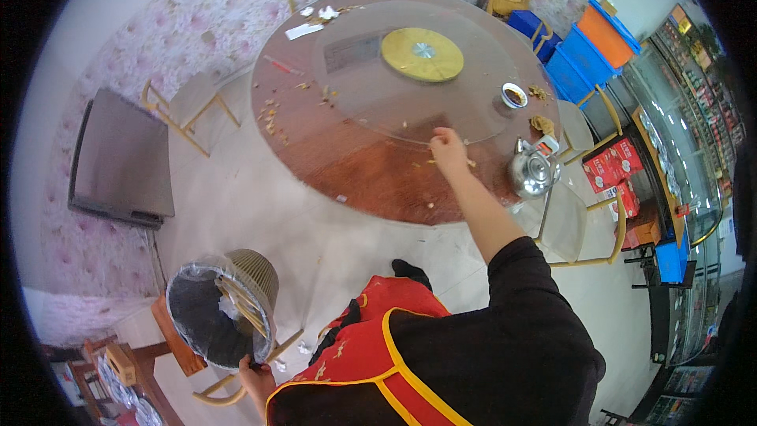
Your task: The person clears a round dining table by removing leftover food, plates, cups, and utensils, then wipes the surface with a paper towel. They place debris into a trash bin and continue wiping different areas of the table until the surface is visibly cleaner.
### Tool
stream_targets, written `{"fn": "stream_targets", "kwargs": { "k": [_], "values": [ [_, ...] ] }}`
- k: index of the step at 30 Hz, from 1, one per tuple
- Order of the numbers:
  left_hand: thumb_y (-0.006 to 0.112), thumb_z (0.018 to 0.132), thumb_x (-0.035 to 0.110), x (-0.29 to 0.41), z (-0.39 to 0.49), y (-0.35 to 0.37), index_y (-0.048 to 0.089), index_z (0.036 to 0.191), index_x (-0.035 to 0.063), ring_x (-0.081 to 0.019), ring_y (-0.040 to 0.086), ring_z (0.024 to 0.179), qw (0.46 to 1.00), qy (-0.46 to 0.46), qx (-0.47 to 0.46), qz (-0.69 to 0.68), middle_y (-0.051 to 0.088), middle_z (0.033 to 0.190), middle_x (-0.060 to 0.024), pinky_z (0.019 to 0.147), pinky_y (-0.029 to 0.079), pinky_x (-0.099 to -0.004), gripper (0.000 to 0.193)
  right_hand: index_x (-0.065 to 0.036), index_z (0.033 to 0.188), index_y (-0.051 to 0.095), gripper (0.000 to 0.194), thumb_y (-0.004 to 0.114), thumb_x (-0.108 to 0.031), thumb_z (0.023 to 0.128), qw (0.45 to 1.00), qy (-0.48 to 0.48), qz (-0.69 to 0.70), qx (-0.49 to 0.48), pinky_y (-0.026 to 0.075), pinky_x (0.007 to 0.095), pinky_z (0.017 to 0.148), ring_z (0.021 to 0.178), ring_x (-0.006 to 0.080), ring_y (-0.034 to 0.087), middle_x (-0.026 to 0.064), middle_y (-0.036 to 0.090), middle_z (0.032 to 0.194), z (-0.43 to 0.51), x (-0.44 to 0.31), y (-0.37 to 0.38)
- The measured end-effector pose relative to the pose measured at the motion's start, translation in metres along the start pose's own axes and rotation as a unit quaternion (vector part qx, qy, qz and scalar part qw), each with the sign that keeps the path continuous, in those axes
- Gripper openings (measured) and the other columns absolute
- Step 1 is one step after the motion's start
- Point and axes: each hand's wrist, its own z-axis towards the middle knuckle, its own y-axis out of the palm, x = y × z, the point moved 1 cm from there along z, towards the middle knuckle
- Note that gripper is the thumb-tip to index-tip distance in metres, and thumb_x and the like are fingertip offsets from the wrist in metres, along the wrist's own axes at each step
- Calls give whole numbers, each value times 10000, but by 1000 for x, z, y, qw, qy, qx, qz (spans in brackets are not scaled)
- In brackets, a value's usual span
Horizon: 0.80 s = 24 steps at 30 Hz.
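Observation:
My left hand (258,380) grips the rim of a ribbed waste bin (263,275) with a clear liner, tilted so that its opening shows chopsticks and crumpled waste. My right hand (446,143) is over the near part of a round wooden table (355,168), by the edge of its glass turntable (366,94); whether its curled fingers hold a scrap cannot be told. Food scraps (270,118) lie on the table's left side. To the right of my right hand are a metal kettle (534,173), a brown crumpled cloth or scrap (542,125) and a white bowl (514,96) with dark remains.
Used tissues (328,12) and a white packet (304,31) lie at the table's far left. Chairs (569,225) stand around it. Blue and orange tubs (606,32) are stacked at the right. A wooden chair (222,393) is beside the bin, with tissue scraps on the floor.

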Motion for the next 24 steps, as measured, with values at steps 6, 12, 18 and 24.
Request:
{"fn": "stream_targets", "kwargs": {
  "k": [6, 12, 18, 24],
  "values": [
    [548, 828, 169, -30, -3, 171, 560, 866, 98, -118, 508, 582, 996, -82, -14, 13, 608, 782, -16, 451, 374, -209, 81, 3, 1206, 506, 381, 592, -103, 850, 951, 213, 183, 126, 529, 297, 605, 723, 186, 636, 105, 625, 894, 227, 123, -89],
    [553, 817, 162, -48, -8, 216, 542, 843, 102, -107, 501, 558, 992, -92, 78, 34, 576, 748, -2, 433, 393, -194, 66, 3, 1336, 307, 498, 542, -102, 909, 843, 331, 379, 188, 559, 360, 599, 707, 240, 653, 164, 615, 900, 300, 198, -122],
    [547, 807, 150, -38, -40, 246, 535, 843, 106, -102, 482, 547, 991, -39, 100, 74, 564, 756, 8, 421, 393, -192, 59, 2, 1292, 257, 390, 436, -82, 955, 784, 349, 483, 175, 576, 387, 667, 764, 242, 654, 163, 601, 927, 357, 251, -118],
    [516, 819, 142, -32, -59, 255, 546, 878, 100, -111, 500, 522, 990, -3, 136, 42, 587, 762, -13, 386, 392, -187, 78, 31, 1116, 432, 209, 387, -107, 966, 770, 377, 478, 194, 583, 370, 651, 756, 246, 661, 192, 629, 927, 385, 266, -108]
  ]
}}
